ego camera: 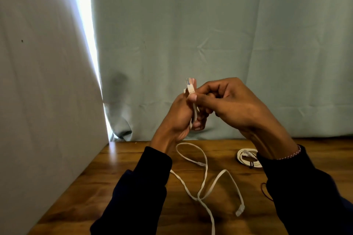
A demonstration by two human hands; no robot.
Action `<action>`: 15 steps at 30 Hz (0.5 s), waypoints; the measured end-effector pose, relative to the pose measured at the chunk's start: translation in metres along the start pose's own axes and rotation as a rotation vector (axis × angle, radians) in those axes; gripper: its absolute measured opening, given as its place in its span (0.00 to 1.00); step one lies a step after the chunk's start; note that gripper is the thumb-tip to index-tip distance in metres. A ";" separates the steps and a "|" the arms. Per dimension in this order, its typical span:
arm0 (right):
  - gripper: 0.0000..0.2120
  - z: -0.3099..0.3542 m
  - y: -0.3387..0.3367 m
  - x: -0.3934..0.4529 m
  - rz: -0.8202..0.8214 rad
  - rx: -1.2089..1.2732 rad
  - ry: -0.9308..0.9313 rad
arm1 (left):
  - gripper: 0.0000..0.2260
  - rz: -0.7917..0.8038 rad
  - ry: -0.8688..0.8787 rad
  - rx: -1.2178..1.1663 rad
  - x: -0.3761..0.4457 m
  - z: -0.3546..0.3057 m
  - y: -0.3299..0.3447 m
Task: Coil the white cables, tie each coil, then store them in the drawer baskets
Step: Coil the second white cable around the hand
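We find both hands raised above the far edge of the brown wooden table [133, 187], in front of a pale green curtain [210, 34]. The left hand [181, 118] is closed around the upper run of a flat white cable [205, 175], with the clear plastic plug end [189, 85] standing upright above its fingers. The right hand [235, 105] meets it from the right, thumb and forefinger pinching the cable just below the plug; its remaining fingers are curled, and we cannot tell whether they also bear on the cable.

From the left hand the cable drops to the table, forms one open loop near the far edge, crosses itself toward the near edge, and splits into two runs: one leaves the view at the near edge, the other arcs right and ends in a second white plug [240, 211] lying on the wood.

A second white cable, already coiled [246, 155], lies on the table near the far edge, to the right of the loose one, partly hidden behind the right forearm. A dark thin cord [265, 192] shows beside the right dark sleeve [305, 196].

A grey panel [47, 82] borders the table's left edge.
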State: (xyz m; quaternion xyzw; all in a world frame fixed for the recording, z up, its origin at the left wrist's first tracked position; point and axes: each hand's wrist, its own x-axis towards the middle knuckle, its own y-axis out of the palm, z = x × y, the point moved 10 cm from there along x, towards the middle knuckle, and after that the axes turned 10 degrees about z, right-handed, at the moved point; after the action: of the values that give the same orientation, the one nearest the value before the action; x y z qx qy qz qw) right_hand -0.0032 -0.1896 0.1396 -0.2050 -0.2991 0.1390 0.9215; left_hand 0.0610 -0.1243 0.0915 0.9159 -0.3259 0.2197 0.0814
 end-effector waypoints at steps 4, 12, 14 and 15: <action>0.07 -0.010 -0.009 0.003 -0.089 0.004 0.010 | 0.37 0.075 -0.034 -0.048 0.001 0.003 0.014; 0.09 -0.029 -0.017 0.011 -0.190 0.114 0.047 | 0.38 0.118 -0.137 -0.064 -0.001 0.010 0.012; 0.08 -0.028 -0.018 0.011 -0.195 0.103 0.031 | 0.35 0.145 -0.158 -0.048 -0.002 0.009 0.013; 0.08 -0.027 -0.018 0.011 -0.197 0.099 0.021 | 0.34 0.158 -0.162 -0.044 -0.003 0.009 0.014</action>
State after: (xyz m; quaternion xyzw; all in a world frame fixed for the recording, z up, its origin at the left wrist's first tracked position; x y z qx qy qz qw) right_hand 0.0239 -0.2087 0.1337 -0.1301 -0.3009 0.0601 0.9428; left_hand 0.0532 -0.1364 0.0827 0.9001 -0.4074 0.1437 0.0573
